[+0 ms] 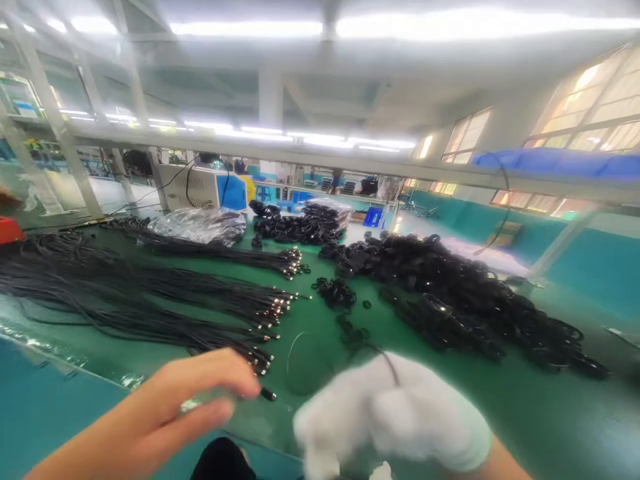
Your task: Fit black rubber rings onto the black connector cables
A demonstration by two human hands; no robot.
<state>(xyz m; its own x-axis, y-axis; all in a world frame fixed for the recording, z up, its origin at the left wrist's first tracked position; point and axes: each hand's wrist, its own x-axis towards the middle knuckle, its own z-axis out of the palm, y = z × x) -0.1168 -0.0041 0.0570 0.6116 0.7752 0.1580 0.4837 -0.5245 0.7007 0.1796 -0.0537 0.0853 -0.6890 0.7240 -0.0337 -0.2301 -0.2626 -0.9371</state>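
My left hand (200,393) is bare, its thumb and fingers apart, with nothing gripped between them. Just past its fingertips shows the end of a black cable connector (269,394). My right hand (390,413) wears a white glove, blurred by motion, and its fingers are curled closed. A thin dark cable (391,368) arcs out over the glove; the rest of it is hidden in the grip. Long black cables (200,293) with metal-tipped plugs lie in bundles beyond my left hand. Coiled black cables (440,287) form a large heap beyond my right hand.
A small pile of black rings (335,292) sits mid-table on the green mat (310,360). Clear plastic bags (200,227) and a white-and-blue machine (210,187) stand at the back. A metal shelf rail (300,152) crosses above, with a blue item (560,163) on it.
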